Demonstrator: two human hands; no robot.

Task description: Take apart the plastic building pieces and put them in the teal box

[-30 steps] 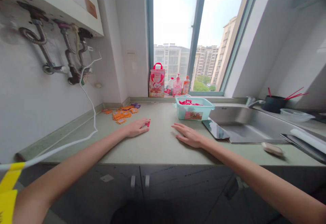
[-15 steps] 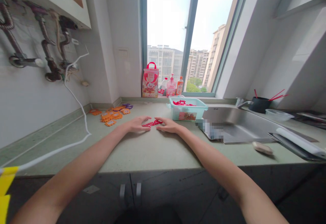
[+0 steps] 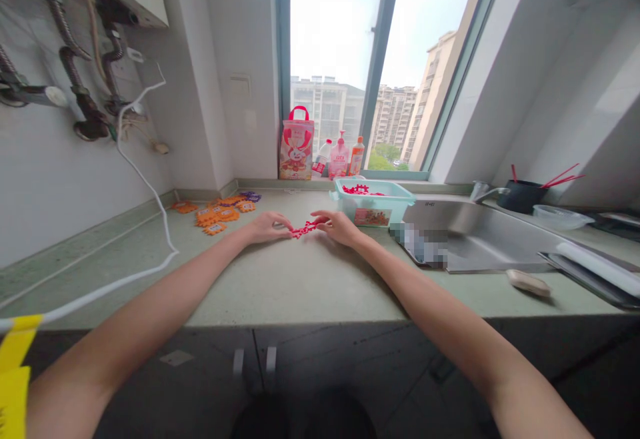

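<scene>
Between my hands is a red puzzle piece with notched edges [image 3: 304, 229], just over the countertop or touching it; I cannot tell which. My left hand [image 3: 269, 227] pinches its left end between thumb and fingers. At the other end, my right hand [image 3: 339, 227] grips it with thumb and forefinger. Left of my left hand lies a loose pile of orange notched pieces [image 3: 217, 215], with purple ones [image 3: 250, 196] at its back. A mint-green plastic tub [image 3: 400, 209] behind my right hand holds more red pieces [image 3: 361, 190].
A steel sink [image 3: 480, 226] with a faucet [image 3: 483, 191] is on the right, a soap bar [image 3: 529, 282] before it. Bottles [image 3: 340, 158] and a pink bag [image 3: 297, 149] line the windowsill. A white cable [image 3: 150, 272] crosses the counter [image 3: 300, 286] at left.
Both hands have gone from loosely curved around the red piece to pinching its two ends. The view has tilted and shifted slightly.
</scene>
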